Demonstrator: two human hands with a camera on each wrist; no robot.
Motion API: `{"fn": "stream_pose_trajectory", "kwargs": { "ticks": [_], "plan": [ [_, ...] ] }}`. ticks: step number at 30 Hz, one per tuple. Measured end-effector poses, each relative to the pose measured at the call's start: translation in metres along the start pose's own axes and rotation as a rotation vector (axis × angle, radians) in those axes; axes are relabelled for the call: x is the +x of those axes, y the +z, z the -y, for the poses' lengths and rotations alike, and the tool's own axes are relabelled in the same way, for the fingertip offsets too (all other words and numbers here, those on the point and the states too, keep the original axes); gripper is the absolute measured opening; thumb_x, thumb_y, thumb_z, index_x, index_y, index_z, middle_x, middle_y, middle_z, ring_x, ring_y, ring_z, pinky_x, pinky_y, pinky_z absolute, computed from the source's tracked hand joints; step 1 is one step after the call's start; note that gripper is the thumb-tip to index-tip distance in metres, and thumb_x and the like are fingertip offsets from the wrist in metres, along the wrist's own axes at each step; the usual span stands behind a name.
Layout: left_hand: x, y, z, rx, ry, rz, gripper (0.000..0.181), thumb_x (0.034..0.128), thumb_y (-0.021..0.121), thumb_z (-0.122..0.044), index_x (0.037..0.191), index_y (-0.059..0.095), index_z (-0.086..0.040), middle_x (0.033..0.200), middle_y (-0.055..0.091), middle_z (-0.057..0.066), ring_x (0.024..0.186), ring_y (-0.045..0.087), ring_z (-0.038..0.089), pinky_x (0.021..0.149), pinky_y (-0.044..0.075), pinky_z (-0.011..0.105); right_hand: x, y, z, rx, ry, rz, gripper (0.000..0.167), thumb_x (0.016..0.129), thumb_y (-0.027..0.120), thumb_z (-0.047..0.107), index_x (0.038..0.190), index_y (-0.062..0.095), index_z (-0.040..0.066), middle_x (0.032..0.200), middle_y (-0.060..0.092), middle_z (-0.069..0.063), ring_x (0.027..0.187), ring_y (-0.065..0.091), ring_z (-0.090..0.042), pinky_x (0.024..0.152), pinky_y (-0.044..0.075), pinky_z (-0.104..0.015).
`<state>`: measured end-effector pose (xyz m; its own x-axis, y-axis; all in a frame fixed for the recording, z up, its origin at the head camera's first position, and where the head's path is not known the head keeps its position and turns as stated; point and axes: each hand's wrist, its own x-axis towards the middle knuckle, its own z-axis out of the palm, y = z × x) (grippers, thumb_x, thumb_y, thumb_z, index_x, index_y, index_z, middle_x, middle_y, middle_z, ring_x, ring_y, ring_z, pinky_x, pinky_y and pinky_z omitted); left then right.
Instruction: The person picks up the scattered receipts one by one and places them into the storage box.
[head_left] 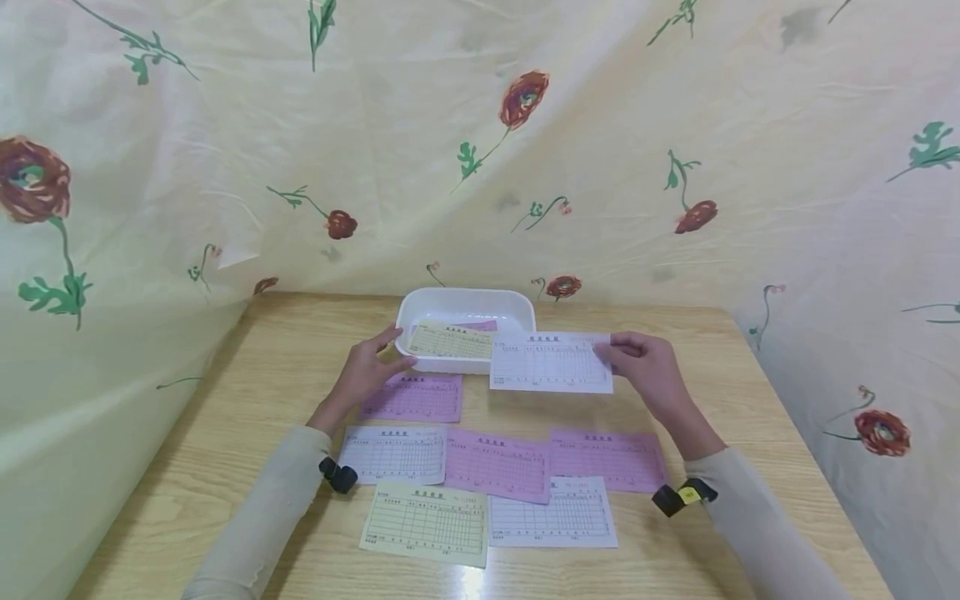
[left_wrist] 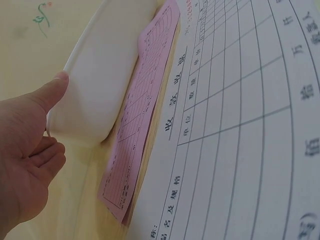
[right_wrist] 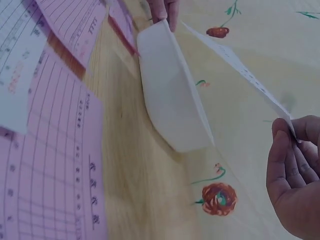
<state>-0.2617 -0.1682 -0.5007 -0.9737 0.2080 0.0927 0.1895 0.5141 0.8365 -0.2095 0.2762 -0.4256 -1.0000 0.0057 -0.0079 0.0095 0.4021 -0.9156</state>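
Observation:
My right hand point(head_left: 645, 367) pinches the right end of a white receipt slip point(head_left: 551, 367) between thumb and fingers. In the head view the slip overlaps the front right of a white plastic tray point(head_left: 521, 310); the right wrist view shows the slip point(right_wrist: 240, 67) raised and tilted beside the tray's rim. With thumb and fingers, my left hand point(head_left: 365, 367) grips the tray's left front corner. A yellow receipt slip point(head_left: 450, 342) and part of a pink slip point(head_left: 483, 326) lie inside the tray. A pink slip point(head_left: 420, 398) lies just in front of it.
Nearer me on the wooden table point(head_left: 712, 367) lie more receipt slips: white point(head_left: 393, 454), yellow point(head_left: 426, 521), pink point(head_left: 498, 467), another white point(head_left: 555, 525) and another pink point(head_left: 611, 458). Some overlap. A flowered cloth point(head_left: 420, 150) hangs behind the table.

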Motion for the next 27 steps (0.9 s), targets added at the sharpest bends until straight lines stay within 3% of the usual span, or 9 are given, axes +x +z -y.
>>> {"fn": "stream_pose_trajectory", "kwargs": {
  "ticks": [14, 21, 27],
  "plan": [
    [0.000, -0.001, -0.001, 0.010, 0.004, -0.004, 0.078, 0.0902, 0.077, -0.041, 0.152, 0.045, -0.005, 0.163, 0.031, 0.020, 0.147, 0.035, 0.044, 0.118, 0.035, 0.058, 0.023, 0.023, 0.027, 0.121, 0.078, -0.024, 0.048, 0.098, 0.071, 0.020, 0.133, 0.059, -0.010, 0.129, 0.064, -0.031, 0.089, 0.071, -0.001, 0.085, 0.061, -0.024],
    [0.001, -0.001, -0.002, 0.007, 0.002, -0.012, 0.076, 0.0902, 0.078, -0.039, 0.151, 0.047, -0.006, 0.163, 0.032, 0.020, 0.147, 0.036, 0.044, 0.118, 0.035, 0.058, 0.044, 0.035, 0.032, 0.201, 0.057, -0.033, 0.045, 0.098, 0.070, 0.016, 0.132, 0.059, -0.012, 0.128, 0.063, -0.031, 0.089, 0.072, -0.004, 0.086, 0.061, -0.025],
    [0.001, 0.000, -0.003, 0.001, -0.008, -0.009, 0.076, 0.0902, 0.079, -0.037, 0.151, 0.046, -0.004, 0.163, 0.032, 0.019, 0.146, 0.037, 0.044, 0.119, 0.036, 0.056, 0.062, 0.045, 0.036, 0.199, 0.075, -0.033, 0.044, 0.099, 0.070, 0.017, 0.133, 0.060, -0.008, 0.130, 0.064, -0.026, 0.093, 0.071, -0.007, 0.085, 0.061, -0.022]
  ]
}}
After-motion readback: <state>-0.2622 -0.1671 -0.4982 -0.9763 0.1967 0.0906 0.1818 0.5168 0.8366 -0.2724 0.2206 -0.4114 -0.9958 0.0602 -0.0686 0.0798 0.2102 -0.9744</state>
